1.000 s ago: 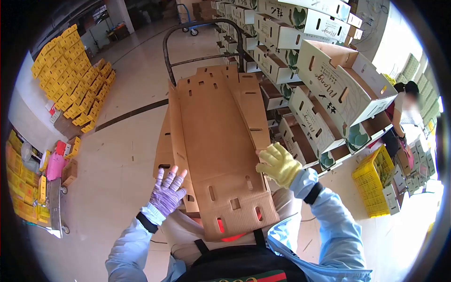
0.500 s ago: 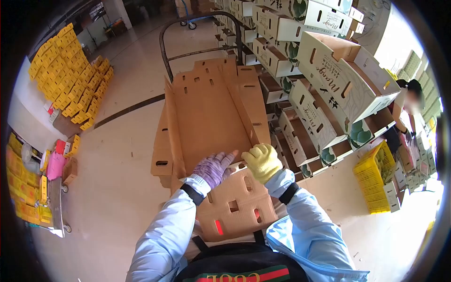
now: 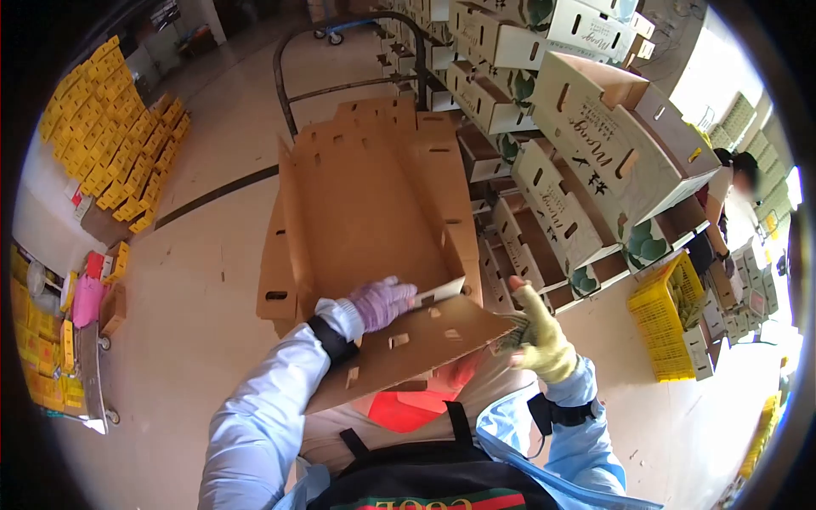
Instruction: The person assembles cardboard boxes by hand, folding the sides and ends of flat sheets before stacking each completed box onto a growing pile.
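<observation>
Our purple-gloved left hand [image 3: 382, 304] lies along the end flap [image 3: 480, 320], now tilted up, grip unclear, and our yellow-gloved right hand [image 3: 548, 344] has opened by its right corner, leaving the cardboard box blank [image 3: 374, 221] part-folded at the near edge of its stack [image 3: 279, 270].

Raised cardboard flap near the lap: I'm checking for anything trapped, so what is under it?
Below the flap, red material and beige trousers show; anything deeper underneath is covered by it.

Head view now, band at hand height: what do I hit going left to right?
Pink bundle → left hand in purple glove → right hand in yellow-green glove → yellow plastic crate.
</observation>
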{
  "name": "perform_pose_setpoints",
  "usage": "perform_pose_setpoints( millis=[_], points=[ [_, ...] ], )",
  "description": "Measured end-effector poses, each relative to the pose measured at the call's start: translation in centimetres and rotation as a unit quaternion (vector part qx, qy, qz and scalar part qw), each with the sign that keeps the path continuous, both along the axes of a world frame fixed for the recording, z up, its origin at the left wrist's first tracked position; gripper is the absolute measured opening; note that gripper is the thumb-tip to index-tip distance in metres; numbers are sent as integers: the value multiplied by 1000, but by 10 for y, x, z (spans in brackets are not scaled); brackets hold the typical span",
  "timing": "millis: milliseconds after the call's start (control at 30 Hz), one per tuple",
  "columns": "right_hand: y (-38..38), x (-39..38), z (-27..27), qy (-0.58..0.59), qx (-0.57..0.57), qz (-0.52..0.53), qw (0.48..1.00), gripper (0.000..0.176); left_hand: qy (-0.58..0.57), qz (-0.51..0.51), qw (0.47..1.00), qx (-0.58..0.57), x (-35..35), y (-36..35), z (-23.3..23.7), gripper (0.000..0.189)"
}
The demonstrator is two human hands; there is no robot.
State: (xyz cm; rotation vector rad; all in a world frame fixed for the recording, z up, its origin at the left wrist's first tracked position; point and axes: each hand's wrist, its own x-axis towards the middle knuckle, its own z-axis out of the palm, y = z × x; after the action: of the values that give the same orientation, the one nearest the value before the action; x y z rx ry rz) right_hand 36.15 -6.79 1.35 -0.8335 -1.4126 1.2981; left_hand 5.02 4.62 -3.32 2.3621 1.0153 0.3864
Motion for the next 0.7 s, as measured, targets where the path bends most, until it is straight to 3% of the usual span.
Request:
perform_pose_setpoints(
  millis=[33,67,100,133,200,267,333,367,400,433,467,500,533,567,667,700],
  points=[
    [10,-9,23,-235,96,-39,966,80,56,-103,993,-22,-2,4,4,28],
    [18,-23,44,-455,183,-75,869,69,48,-97,988,-110,-7,-7,5,31],
    [24,-29,37,-453,219,-102,858,54,19,-103,988,-111,-13,-21,-1,31],
    [32,-37,30,-452,218,-103,859,54,-8,-109,988,-113,-17,-30,-2,31],
    [44,-54,12,-395,400,-36,826,49,-20,-126,979,-157,-30,-40,6,31],
    [43,-69,1,-375,393,-27,839,44,-35,-134,970,-202,-50,-53,18,32],
    [42,-78,6,-390,354,-15,850,39,-66,-25,960,-272,-83,-65,31,34],
    [43,-80,5,-381,363,-12,850,38,-20,71,994,-85,-99,-77,48,37],
    [43,-82,1,-376,361,-13,853,38,29,159,981,106,-117,-93,59,40],
    [41,-83,-2,-356,320,-8,878,37,-13,256,949,185,-135,-116,54,45],
    [42,-84,-4,-334,280,-2,900,37,-137,365,911,136,-161,-146,30,49],
    [45,-85,5,-319,324,4,891,36,-362,448,817,-21,-192,-177,-9,53],
    [47,-86,-3,-345,326,13,880,36,-575,447,661,-180,-222,-209,-64,58],
    [47,-90,-3,-348,330,13,878,37,-688,423,527,-267,-245,-240,-129,62],
    [46,-102,-10,-346,338,34,875,33,-649,454,593,-146,-124,-219,-40,71],
    [46,-104,-11,-355,322,15,878,32,-651,460,588,-136,-130,-216,-42,71]
  ],
)
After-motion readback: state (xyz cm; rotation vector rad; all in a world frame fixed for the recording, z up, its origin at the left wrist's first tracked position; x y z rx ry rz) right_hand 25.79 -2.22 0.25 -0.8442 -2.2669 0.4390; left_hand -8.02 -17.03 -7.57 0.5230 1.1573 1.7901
